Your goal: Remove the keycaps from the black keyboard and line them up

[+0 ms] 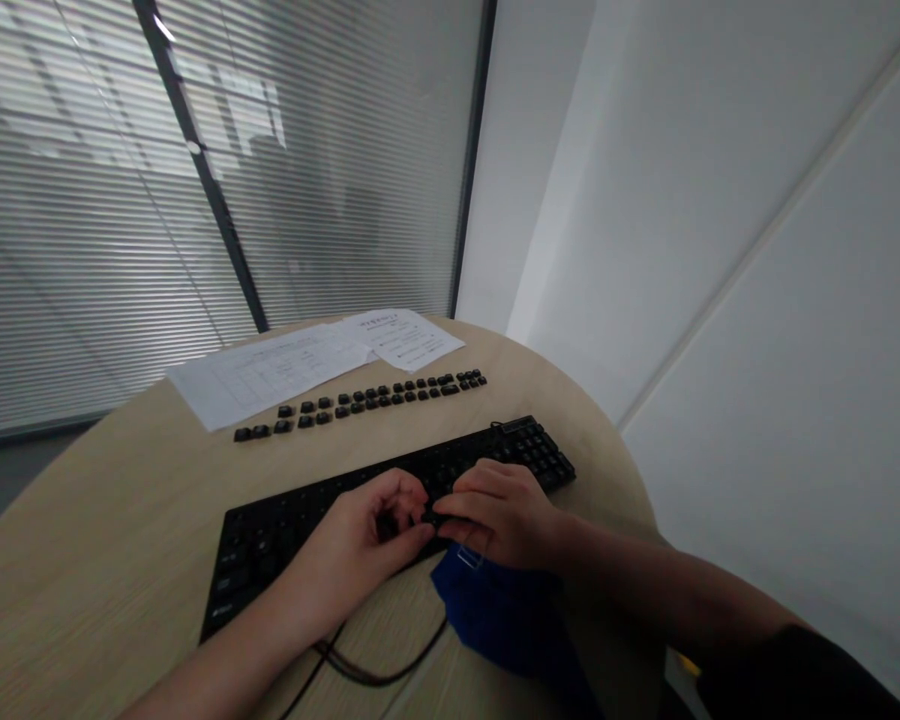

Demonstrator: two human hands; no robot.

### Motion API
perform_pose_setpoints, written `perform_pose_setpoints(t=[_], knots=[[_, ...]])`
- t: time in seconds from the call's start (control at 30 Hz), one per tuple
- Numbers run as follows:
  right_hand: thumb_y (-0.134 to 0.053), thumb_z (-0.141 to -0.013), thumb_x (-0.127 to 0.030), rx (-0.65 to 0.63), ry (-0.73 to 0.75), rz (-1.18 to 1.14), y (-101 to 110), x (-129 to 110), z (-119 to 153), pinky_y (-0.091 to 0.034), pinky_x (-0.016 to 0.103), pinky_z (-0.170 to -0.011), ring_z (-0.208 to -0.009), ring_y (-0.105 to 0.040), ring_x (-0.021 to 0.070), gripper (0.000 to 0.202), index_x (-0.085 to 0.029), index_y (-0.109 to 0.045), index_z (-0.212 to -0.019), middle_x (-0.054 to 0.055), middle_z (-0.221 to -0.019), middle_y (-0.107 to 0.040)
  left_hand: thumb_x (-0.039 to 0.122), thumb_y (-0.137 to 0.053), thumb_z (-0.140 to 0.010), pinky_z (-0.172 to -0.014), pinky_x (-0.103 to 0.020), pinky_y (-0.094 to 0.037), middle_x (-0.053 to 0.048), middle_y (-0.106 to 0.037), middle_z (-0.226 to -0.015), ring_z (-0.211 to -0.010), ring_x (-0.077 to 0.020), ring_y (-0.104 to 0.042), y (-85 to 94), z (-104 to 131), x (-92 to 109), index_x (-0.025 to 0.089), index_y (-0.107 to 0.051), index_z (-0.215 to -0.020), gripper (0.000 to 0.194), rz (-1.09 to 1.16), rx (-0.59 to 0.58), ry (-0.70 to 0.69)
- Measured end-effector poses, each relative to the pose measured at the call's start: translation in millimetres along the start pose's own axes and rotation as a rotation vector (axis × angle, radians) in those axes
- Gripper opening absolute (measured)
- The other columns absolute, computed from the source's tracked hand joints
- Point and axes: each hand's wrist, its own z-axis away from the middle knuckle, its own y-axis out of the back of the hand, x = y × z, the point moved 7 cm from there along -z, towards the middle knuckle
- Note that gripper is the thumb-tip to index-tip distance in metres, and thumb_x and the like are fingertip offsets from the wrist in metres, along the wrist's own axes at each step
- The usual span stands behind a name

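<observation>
A black keyboard [292,520] lies at a slant across the wooden table, some of its key positions looking bare. Over its middle, near the front edge, both of my hands meet fingertip to fingertip. My left hand [379,515] is curled, thumb and fingers pinched at a small black keycap [429,514], largely covered by the fingers. From the other side my right hand [502,510] closes its thumb and fingers on the same small piece. Behind the keyboard, loose black keycaps [382,398] stand in two long rows.
Printed paper sheets [277,368] lie at the back of the round table [105,500]. Blue cloth [487,615] rests below my right hand, and a black cable [379,680] loops at the front. A white wall [720,200] and blinds [345,180] stand beyond.
</observation>
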Motion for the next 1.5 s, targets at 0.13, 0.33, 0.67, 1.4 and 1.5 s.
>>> perform_pose_setpoints(t=[0.13,0.33,0.67,1.4,1.5], knots=[[-0.066,-0.095,-0.034,-0.052,0.014,0.013,-3.9,-4.6,-1.6,-0.049,0.027,-0.066,-0.071,-0.063,0.0140,0.012,-0.023,-0.070,-0.096,0.002,-0.085,-0.073,0.035,-0.067,-0.079,-0.063,-0.027,-0.046,0.002,-0.060,-0.072,-0.069,-0.0154,-0.056,-3.4,-0.7,1.4,0.021,-0.061,-0.085,0.017,-0.033,-0.002,-0.025],[-0.066,-0.093,-0.032,-0.165,-0.072,0.136,7.2,26.0,0.6,-0.050,0.031,-0.070,-0.077,-0.065,0.0181,0.012,-0.022,-0.071,-0.099,0.006,-0.089,-0.074,0.041,-0.067,-0.081,-0.061,-0.027,-0.046,-0.001,-0.067,-0.077,-0.069,-0.0173,-0.060,7.0,4.8,6.4,0.023,-0.066,-0.097,0.024,-0.137,0.066,-0.040],[-0.068,-0.089,-0.026,-0.431,-0.871,0.147,7.8,285.3,31.8,-0.048,0.028,-0.072,-0.072,-0.066,0.0176,0.018,-0.013,-0.079,-0.096,0.008,-0.085,-0.078,0.054,-0.046,-0.089,-0.080,-0.033,-0.051,-0.005,-0.075,-0.085,-0.083,-0.0259,-0.066,116.1,-1.5,-21.1,0.022,-0.071,-0.083,0.041,-0.467,0.465,0.008],[-0.070,-0.087,-0.029,-0.609,-0.816,0.112,-34.5,342.7,31.8,-0.051,0.029,-0.075,-0.078,-0.071,0.0206,0.021,-0.021,-0.083,-0.102,0.005,-0.094,-0.081,0.062,-0.049,-0.085,-0.081,-0.034,-0.050,-0.003,-0.079,-0.102,-0.092,-0.0268,-0.070,144.8,-4.4,-50.9,0.024,-0.075,-0.097,0.048,-0.473,0.509,0.104],[-0.073,-0.084,-0.027,-0.562,-0.825,0.095,-33.0,338.6,29.3,-0.051,0.028,-0.073,-0.074,-0.070,0.0190,0.018,-0.021,-0.083,-0.097,0.004,-0.087,-0.081,0.064,-0.049,-0.086,-0.081,-0.035,-0.049,-0.004,-0.079,-0.103,-0.093,-0.0275,-0.069,145.2,-4.5,-50.9,0.024,-0.075,-0.098,0.049,-0.485,0.504,0.108]])
